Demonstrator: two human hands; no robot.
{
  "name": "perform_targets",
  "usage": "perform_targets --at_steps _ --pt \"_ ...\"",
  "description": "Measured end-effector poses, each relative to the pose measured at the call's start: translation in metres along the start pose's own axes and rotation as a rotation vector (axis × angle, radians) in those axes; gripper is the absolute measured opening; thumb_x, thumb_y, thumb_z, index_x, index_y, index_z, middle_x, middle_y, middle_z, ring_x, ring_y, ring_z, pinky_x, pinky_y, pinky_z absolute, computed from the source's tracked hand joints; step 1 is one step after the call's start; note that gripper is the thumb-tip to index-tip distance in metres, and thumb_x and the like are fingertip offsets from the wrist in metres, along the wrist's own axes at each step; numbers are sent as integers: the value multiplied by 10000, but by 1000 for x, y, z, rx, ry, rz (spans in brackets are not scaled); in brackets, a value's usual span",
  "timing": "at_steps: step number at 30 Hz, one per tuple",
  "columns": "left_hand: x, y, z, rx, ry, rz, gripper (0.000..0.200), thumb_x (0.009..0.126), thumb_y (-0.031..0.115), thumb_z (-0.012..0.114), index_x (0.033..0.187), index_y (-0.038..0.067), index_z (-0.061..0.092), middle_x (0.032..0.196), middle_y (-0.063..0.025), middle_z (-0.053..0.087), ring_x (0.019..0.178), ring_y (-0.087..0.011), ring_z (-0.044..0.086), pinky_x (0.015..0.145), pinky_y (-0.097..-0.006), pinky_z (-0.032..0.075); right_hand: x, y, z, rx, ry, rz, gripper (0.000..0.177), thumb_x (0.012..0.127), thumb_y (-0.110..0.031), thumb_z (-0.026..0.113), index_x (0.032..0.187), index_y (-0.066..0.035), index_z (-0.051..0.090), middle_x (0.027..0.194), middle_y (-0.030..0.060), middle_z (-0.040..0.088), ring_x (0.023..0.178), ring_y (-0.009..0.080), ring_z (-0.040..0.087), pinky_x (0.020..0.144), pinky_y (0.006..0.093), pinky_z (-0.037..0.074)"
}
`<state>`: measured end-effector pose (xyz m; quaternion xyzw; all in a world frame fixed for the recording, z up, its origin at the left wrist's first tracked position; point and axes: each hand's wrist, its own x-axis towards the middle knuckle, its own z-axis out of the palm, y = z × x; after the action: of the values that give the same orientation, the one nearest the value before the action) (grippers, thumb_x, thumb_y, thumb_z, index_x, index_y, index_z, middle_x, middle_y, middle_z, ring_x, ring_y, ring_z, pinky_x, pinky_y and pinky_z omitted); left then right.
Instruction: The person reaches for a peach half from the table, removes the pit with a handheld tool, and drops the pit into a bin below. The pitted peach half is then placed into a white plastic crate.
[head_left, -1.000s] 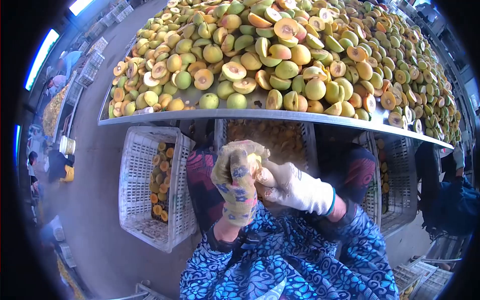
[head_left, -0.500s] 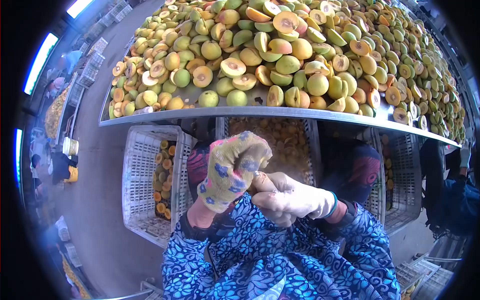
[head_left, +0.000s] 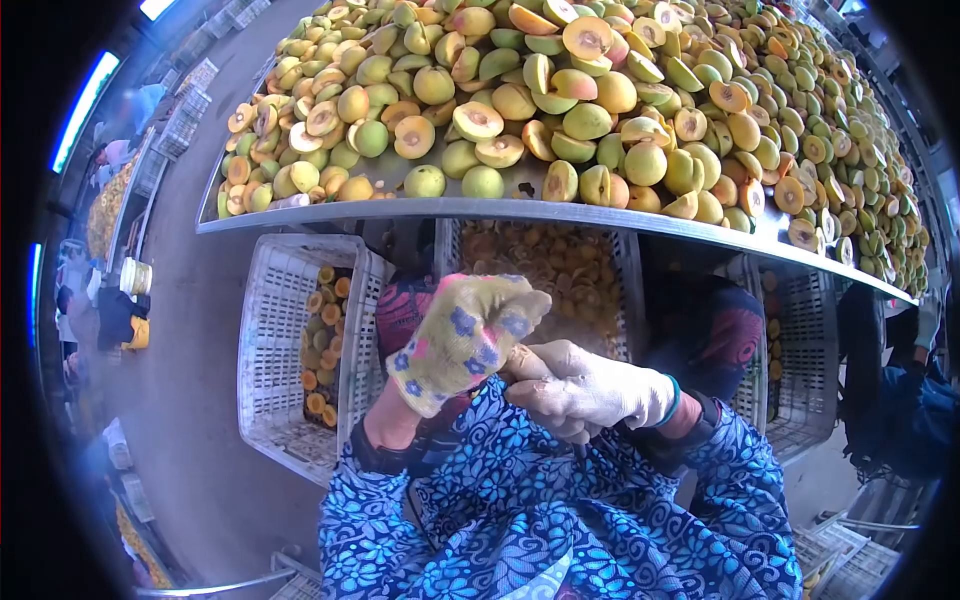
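Observation:
My left hand (head_left: 467,338), in a yellowish glove with a flower pattern, is closed, fingers curled in. Its fingers meet my right hand (head_left: 590,387), which wears a pale, stained glove and is also closed. Whatever lies between the fingers is hidden or too small to name. Both hands are above my lap, over the blue flowered garment (head_left: 540,510). Beyond them, a metal-edged table (head_left: 480,208) carries a large heap of halved and whole yellow-green fruit (head_left: 585,122).
White crates stand under the table: one at left (head_left: 290,425) with fruit halves, one at centre (head_left: 630,290) full of fruit, one at right (head_left: 805,395). A co-worker's dark sleeve (head_left: 920,415) is at far right. Other people and crates line the far left.
My left hand has tilted, its fingers now pointing more to the right. My right hand has barely moved. The table and crates sit slightly higher in the view.

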<state>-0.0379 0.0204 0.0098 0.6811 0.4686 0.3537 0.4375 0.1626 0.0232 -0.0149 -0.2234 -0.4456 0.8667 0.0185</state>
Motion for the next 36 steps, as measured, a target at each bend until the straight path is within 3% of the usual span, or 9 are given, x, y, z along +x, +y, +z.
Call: perform_targets --at_steps 4,14,18,22,26,28,30,32,36 --pt "0 0 -1 -101 88 61 175 927 90 596 855 -51 670 736 -113 661 657 -168 637 587 -300 490 6 -3 -4 583 -291 182 230 991 -326 577 942 -109 516 643 -62 469 491 22 443 394 189 340" --pt "-2 -24 -1 -358 -104 -172 347 989 260 603 818 -34 671 752 -35 663 655 -69 558 595 -257 464 9 3 2 516 -168 276 242 992 -352 590 909 -143 498 582 -80 403 408 3 344 325 179 275" --pt "3 -26 21 -620 54 20 467 1021 405 512 859 -10 656 771 -70 668 652 -111 594 589 -269 480 18 18 -3 775 -422 -8 255 990 -302 586 916 -84 476 552 -68 373 385 9 317 302 172 236" --pt "8 -21 38 -1140 430 -174 530 1040 455 418 802 20 603 729 -93 645 632 -181 628 588 -289 521 13 3 -9 640 -480 -62 230 988 -283 588 913 -97 476 545 -68 354 397 29 328 326 189 266" --pt "-24 -43 -16 -754 751 -80 484 1026 465 451 866 42 622 755 -99 655 637 -178 639 618 -319 574 14 7 -18 -73 349 -117 146 985 -200 548 978 -54 546 663 -3 563 495 133 504 442 273 387" --pt "-59 -42 -77 -357 785 -249 375 985 387 583 863 35 619 737 -86 649 661 -188 657 639 -335 583 22 86 -45 -1618 610 -204 186 929 -178 563 1049 -36 576 735 56 653 599 222 642 491 350 463" --pt "-73 -12 -117 934 490 -520 317 892 239 695 1144 50 657 1013 -134 704 953 -263 677 884 -377 533 31 178 -67 -1684 318 -90 323 934 -225 519 1173 -19 586 802 119 688 709 290 683 563 426 512" --pt "-88 -25 -156 1534 415 -213 455 843 257 744 1235 61 627 1166 -178 659 1059 -288 652 928 -384 519 33 124 -37 -1763 258 226 317 941 -234 507 1161 -22 591 866 122 708 752 283 698 569 405 520" --pt "-15 -23 -165 727 344 -174 489 847 283 739 1250 39 609 1235 -189 625 1127 -332 611 987 -411 484 36 146 -44 -1705 303 -11 326 935 -243 504 1168 -34 594 823 99 705 745 265 696 550 405 508"
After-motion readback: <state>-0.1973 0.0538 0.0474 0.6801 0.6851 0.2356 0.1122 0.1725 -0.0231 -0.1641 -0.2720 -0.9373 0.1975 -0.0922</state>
